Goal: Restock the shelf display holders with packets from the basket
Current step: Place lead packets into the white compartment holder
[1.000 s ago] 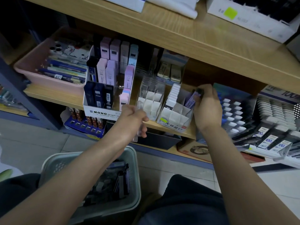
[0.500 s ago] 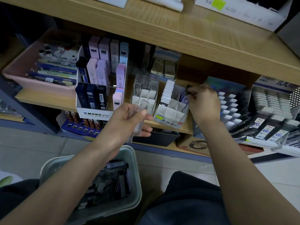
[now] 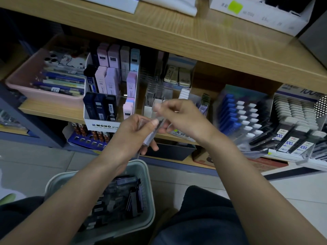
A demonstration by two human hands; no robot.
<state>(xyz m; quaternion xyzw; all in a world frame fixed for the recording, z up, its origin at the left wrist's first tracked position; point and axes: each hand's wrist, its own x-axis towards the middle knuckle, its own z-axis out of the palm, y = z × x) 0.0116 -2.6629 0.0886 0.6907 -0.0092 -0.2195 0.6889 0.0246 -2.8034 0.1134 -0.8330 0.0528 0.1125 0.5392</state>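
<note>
Clear packet (image 3: pixel 150 136) pinched in left fingers (image 3: pixel 153 123) (right's, seemingly).

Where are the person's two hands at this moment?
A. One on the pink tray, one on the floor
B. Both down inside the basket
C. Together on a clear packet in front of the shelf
C: the left hand grips a clear packet and the right hand pinches its upper end, in front of the shelf and above the basket.
</note>
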